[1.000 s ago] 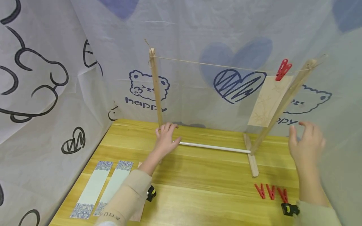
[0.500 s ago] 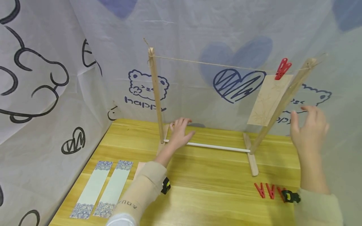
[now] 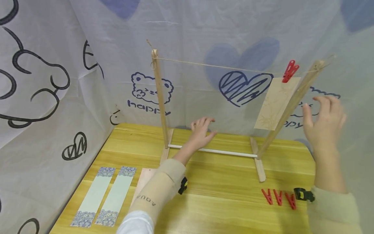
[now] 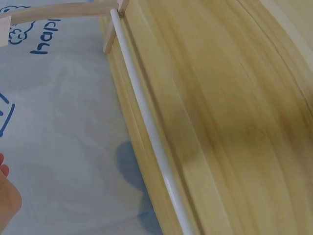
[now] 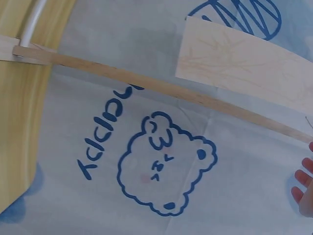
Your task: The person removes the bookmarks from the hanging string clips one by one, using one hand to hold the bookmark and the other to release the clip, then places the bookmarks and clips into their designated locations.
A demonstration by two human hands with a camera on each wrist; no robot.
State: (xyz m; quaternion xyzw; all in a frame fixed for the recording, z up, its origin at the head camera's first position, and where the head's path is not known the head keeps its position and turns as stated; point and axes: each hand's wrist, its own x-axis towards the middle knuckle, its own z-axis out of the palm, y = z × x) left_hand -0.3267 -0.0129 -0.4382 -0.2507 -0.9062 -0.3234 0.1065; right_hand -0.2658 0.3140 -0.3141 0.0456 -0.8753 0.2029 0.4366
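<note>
A cream paper strip [image 3: 274,107] with a faint plant pattern hangs from a string [image 3: 210,66], held by a red clothespin [image 3: 290,72] near the right wooden post [image 3: 295,104]. My left hand [image 3: 201,133] is in the air around the middle of the stand, above the white rod [image 3: 228,152], fingers loosely bent and thumb apart. Nothing is in it. Right of the right post my right hand [image 3: 325,122] is raised, thumb and fingers spread apart, holding nothing. In the right wrist view, fingertips [image 5: 304,178] show near the post's upper part.
Two pale strips with blue patterned ends [image 3: 93,196] lie at the table's left. A pinkish strip [image 3: 144,178] is partly under my left sleeve. Several red clothespins [image 3: 278,197] lie at the front right. A printed cloth [image 3: 187,32] hangs behind the stand.
My left hand has moved right and a little up, away from the left post. The right hand has risen and drifted slightly right. The hanging strip and clothespin stay as they were.
</note>
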